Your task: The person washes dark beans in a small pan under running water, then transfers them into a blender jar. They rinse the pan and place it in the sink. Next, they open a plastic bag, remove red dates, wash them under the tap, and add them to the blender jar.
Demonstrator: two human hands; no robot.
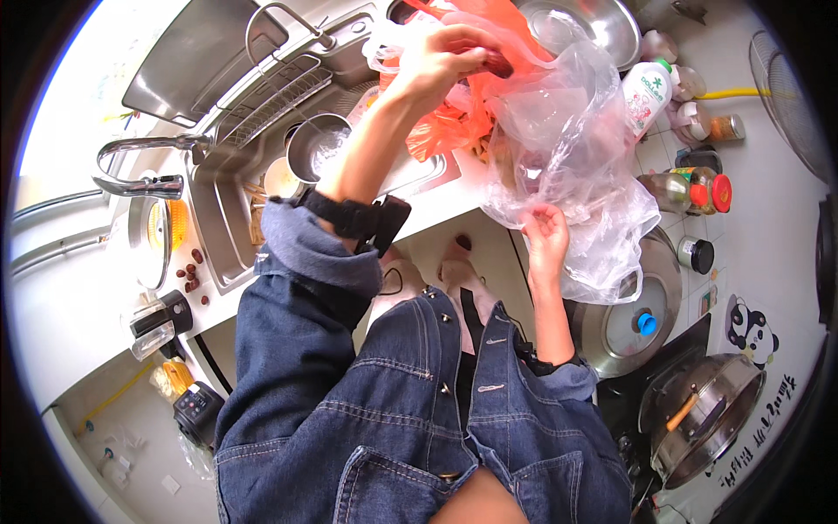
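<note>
My left hand (456,57), at the top centre, holds a dark red date (497,64) between thumb and fingers, over a red plastic bag (452,128). Right of it, a clear plastic bag (563,124) spreads across the counter; its near edge is pinched by my right hand (547,239). Which hand is which cannot be told from the arms' sides alone, but the left arm in view wears a black wrist strap (347,213). Several red dates (191,268) lie beside the sink at the left. What the clear bag contains is partly hidden by its folds.
Left of the bags is a steel sink (222,216) with a pot (317,147) and a faucet (144,167). A steel bowl (609,33), a white bottle (648,95) and lidded jars (710,190) stand at the right. Nearer are a glass lid (622,327) and a wok (713,419).
</note>
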